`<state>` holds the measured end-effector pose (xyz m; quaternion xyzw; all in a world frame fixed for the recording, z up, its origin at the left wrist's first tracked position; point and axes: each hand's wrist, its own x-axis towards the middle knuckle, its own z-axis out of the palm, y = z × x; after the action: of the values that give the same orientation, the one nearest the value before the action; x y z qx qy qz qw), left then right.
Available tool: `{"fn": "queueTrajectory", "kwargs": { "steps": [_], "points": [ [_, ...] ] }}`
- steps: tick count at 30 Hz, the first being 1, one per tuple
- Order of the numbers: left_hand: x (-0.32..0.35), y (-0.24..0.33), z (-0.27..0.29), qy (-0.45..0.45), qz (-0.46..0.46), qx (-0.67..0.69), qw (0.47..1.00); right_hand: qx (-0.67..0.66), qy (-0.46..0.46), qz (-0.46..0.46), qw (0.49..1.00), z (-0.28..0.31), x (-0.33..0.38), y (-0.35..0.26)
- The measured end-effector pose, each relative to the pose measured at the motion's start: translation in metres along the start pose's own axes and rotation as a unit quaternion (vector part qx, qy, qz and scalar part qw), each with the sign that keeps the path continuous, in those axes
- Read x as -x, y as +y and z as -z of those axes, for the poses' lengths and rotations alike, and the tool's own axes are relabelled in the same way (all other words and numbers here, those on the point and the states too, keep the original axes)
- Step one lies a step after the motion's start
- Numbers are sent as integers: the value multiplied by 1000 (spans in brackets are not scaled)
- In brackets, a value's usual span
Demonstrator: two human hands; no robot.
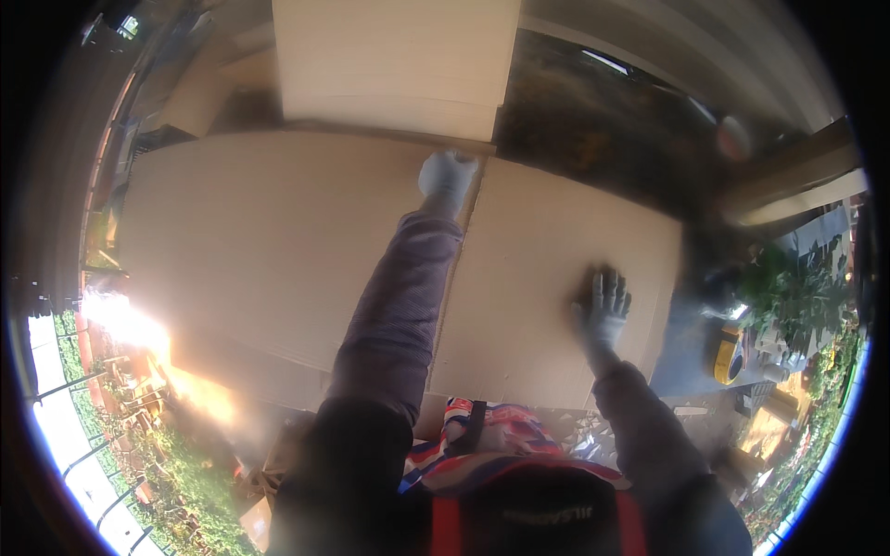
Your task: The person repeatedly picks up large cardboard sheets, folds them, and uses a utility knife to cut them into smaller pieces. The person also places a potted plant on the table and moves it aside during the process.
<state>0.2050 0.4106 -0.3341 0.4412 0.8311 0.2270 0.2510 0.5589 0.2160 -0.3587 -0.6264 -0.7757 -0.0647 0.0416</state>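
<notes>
A large brown cardboard sheet (250, 232) lies flat in front of me, with a narrow gap or cut line running from its far edge toward my body. My left hand (448, 176), in a pale glove, is stretched to the far end of that line with its fingers curled closed. What they hold, if anything, is hidden. On the smaller cardboard panel (533, 269) right of the line, my right hand (607, 310), in a grey glove, rests flat with fingers spread.
Another cardboard piece (399, 65) stands beyond the far edge. To the right are a yellow and black tool (730, 354) on a dark surface and a leafy plant (797, 283). Bright sunlight glares at the left, above ground plants (185, 473). Scraps lie near my lower body.
</notes>
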Motion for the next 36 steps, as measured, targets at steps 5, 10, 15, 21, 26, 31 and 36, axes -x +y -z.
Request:
{"fn": "queueTrajectory", "kwargs": {
  "steps": [5, 10, 15, 21, 26, 31, 36],
  "points": [
    [-13, 17, -3, -21, -23, -37, 999, -31, -100, -49, 993, 13, -4, -4],
    [-13, 29, 1, -33, 1, -63, 997, -40, -70, -16, 997, 14, -2, -2],
    [-14, 28, -5, -39, 1, -38, 999, -48, -51, -10, 997, 12, -1, -2],
    [-1, 16, -1, -52, -41, -76, 995, -45, -25, 6, 999, 14, -1, -3],
    [80, -44, 14, -87, 21, -49, 995, -30, -47, -17, 998, 7, 0, -4],
    [258, -150, 39, -116, 61, -77, 988, 19, 24, 5, 1000, -14, 4, 9],
    [428, -212, 108, -283, 154, -104, 941, -9, 61, 10, 998, -28, 9, 17]
  ]
}}
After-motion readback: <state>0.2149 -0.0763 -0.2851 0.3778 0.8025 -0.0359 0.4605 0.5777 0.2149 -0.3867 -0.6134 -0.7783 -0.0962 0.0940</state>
